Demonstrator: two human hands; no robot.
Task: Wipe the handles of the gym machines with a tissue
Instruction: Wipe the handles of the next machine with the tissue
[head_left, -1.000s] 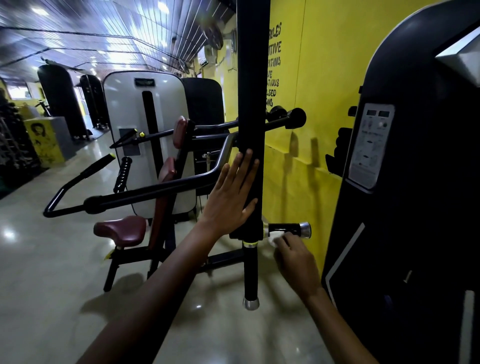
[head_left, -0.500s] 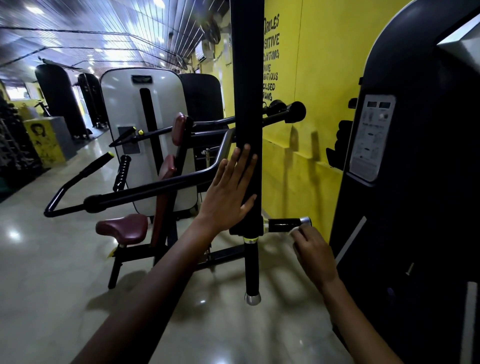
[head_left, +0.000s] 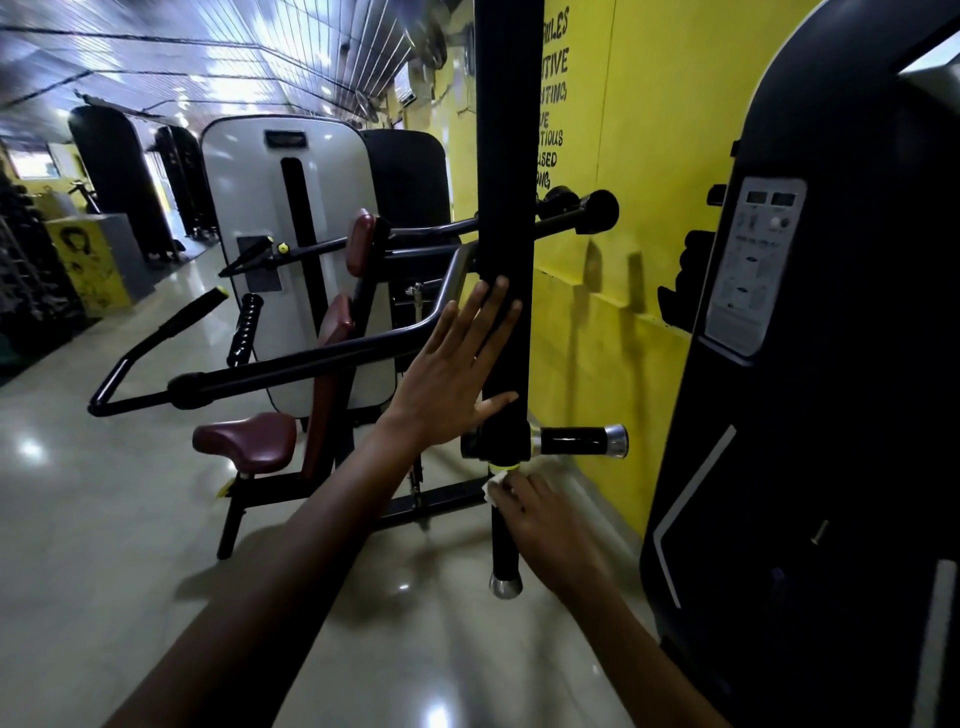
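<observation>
- Fingers of the left hand (head_left: 457, 374) are straight and slightly spread, pressed flat against the padded upright bar (head_left: 506, 208); nothing is held in them, they only steady the bar.
- Fingers of the right hand (head_left: 540, 514) are curled round the tissue (head_left: 493, 486), pressing it onto the top of the lower vertical handle (head_left: 504, 540), just under the yellow ring below the joint.
- Only a small white corner of the tissue shows at the left of that hand; the rest is hidden in the grip.
- Progress, as a judgement: the wipe of this vertical handle looks barely begun, since the hand sits at its upper end and the length down to the metal cap is uncovered.
- Whether the horizontal handle (head_left: 576, 441), sticking out to the right toward the yellow wall (head_left: 649, 130), has been wiped cannot be told.
- Left to do, by the task: the machine farther off on the left, with its long grip (head_left: 192, 312) and ribbed grip (head_left: 244, 330), looks untouched.
- Count: two hands, one tissue, two short handles on the near bar, each with a silver end cap.
- Further count: one maroon seat (head_left: 244, 441), two maroon back pads above it, and one large dark machine housing (head_left: 831, 364) on the near right bearing one instruction panel.
</observation>
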